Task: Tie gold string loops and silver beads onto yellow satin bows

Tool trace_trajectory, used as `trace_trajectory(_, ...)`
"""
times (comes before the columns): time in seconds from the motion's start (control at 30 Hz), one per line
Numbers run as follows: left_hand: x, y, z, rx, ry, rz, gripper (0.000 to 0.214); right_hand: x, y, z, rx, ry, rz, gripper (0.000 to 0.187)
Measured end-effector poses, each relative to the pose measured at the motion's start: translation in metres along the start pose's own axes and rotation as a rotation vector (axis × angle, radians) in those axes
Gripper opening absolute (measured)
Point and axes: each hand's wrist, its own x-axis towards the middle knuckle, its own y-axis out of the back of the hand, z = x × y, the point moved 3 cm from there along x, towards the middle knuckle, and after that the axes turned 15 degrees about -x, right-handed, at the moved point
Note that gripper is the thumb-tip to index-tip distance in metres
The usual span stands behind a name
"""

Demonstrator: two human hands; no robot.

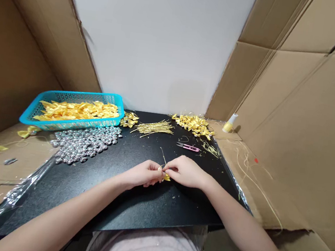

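My left hand (149, 174) and my right hand (184, 171) meet over the black tabletop near its front edge. Between them a yellow ribbon bow (167, 177) shows only in part, with the fingers covering the rest. The left fingers are closed around the bow. My right thumb and index finger pinch at its upper side, where a thin cord (162, 156) sticks up and away from me. Whether a silver bead sits in the bow is hidden. Beyond my right hand lie pink-handled thread snips (188, 147).
A blue basket (34, 104) of yellow bows stands at back left, with many silver beads (86, 143) before it. Cut gold cords (155, 127) lie at the back middle. Beaded bows (194, 125) are heaped back right, near a thread spool (230, 123). Cardboard walls (310, 119) flank the table.
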Motion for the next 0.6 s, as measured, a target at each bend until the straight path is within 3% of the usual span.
trace_trajectory(0.17,-0.0043,-0.0027,0.0043,0.054,0.016,-0.132,0.030,0.0000,0.0008,-0.0014,-0.025,-0.029,-0.145,0.031)
trace_trajectory(0.27,-0.0059,-0.0028,0.0051,0.069,0.061,-0.190,0.029,-0.0001,-0.0014,-0.0005,-0.072,-0.060,-0.151,0.024)
trace_trajectory(0.4,-0.0054,-0.0020,0.0047,0.076,0.086,-0.190,0.029,-0.0014,-0.0042,-0.0019,-0.080,-0.049,-0.137,0.020)
trace_trajectory(0.6,-0.0049,-0.0017,0.0039,0.076,0.083,-0.172,0.027,-0.0036,-0.0044,-0.0067,-0.003,0.080,-0.217,0.024)
